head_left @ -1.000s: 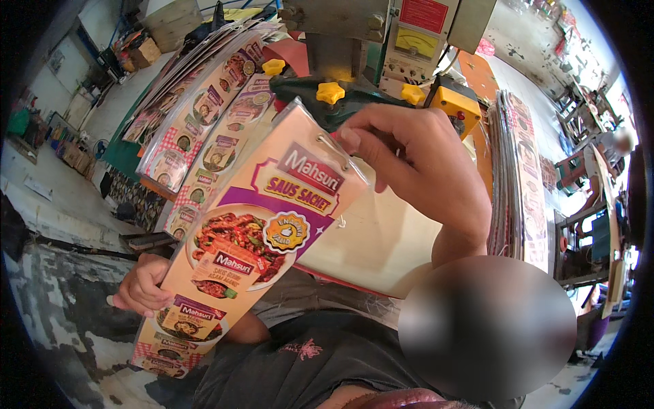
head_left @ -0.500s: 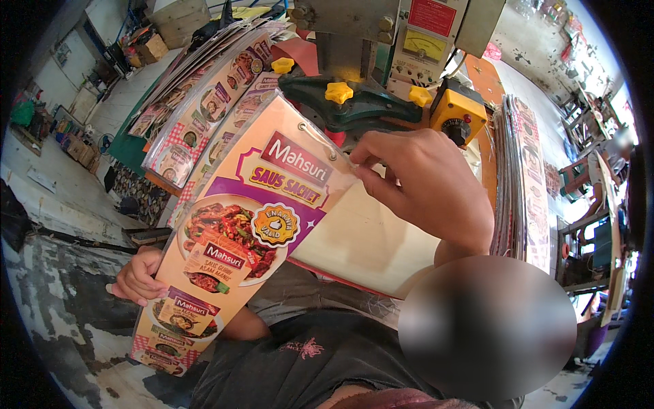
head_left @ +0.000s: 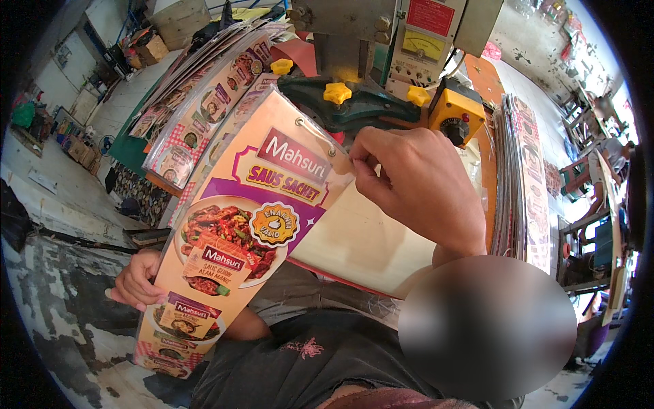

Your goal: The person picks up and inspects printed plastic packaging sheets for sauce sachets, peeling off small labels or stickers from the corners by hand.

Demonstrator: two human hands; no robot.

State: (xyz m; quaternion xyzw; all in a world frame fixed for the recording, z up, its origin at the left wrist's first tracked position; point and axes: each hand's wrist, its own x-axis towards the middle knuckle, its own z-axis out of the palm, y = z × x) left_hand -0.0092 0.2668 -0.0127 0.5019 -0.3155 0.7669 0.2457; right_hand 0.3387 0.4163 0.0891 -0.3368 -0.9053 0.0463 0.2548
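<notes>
Left hand (head_left: 136, 279): the lower left edge of the long shiny printed banner strip with food pictures (head_left: 235, 228) is held by it, low and to the left. The grip is closed around the edge of the strip.
Right hand (head_left: 419, 187): the top right corner of the strip is pinched between thumb and fingers (head_left: 364, 167). The grip is narrow and tight on the corner.
Banner strip: it is held up in the air, tilted, with its top near the machine and its bottom down by the person's lap. Two small metal rings are seen along its top edge.
Machine: a big green and grey metal press machine (head_left: 354, 102) is seen just behind the strip. Yellow star-shaped knobs (head_left: 337, 92) are set on it, and a yellow box with a black dial (head_left: 455, 114) is beside it.
Piles: a stack of the same printed strips (head_left: 197, 102) is laid to the left of the machine. More strips are stood on edge (head_left: 521, 177) at the right.
Surface: a pale flat board (head_left: 361, 245) is seen under the right hand.
</notes>
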